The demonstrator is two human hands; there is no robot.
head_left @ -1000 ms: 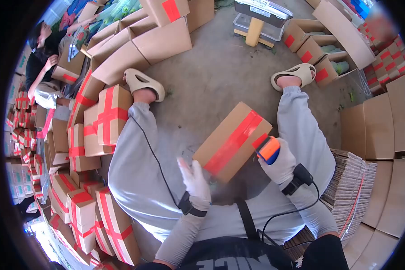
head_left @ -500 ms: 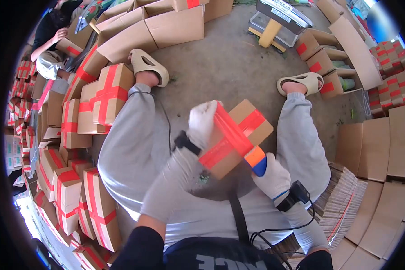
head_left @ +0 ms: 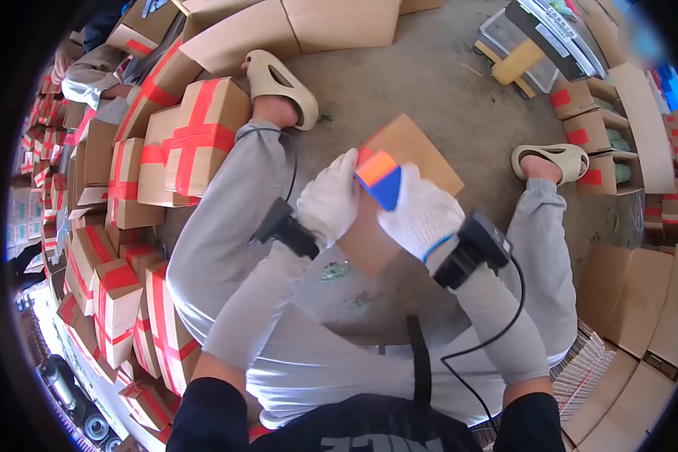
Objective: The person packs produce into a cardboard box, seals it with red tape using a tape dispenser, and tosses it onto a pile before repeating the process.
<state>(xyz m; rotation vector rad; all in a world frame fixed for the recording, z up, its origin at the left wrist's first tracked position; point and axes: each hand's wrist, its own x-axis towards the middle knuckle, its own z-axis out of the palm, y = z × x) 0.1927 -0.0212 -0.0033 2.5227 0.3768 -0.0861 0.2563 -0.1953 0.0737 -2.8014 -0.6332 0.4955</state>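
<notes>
A small cardboard box (head_left: 422,154) is held up between my legs, a mostly plain brown face towards me, its near part blurred. My left hand (head_left: 329,197), in a white glove, grips the box at its left edge. A bit of red tape shows by the fingertips at that edge. My right hand (head_left: 423,216), gloved too, is closed round an orange and blue tape dispenser (head_left: 383,181), which is against the box's left side close to my left fingers. The dispenser's underside and the fingers behind it are hidden.
Red-taped boxes (head_left: 203,139) crowd the left side. A scale (head_left: 554,38) stands at the far right, near open boxes (head_left: 591,135) with green contents. Flattened cardboard (head_left: 584,380) is stacked at lower right. Another person's leg (head_left: 90,75) shows at upper left.
The box has been turned, so the red-taped face gives way to a plain one. My right hand has brought the dispenser up and left, close to my left hand. The view has shifted.
</notes>
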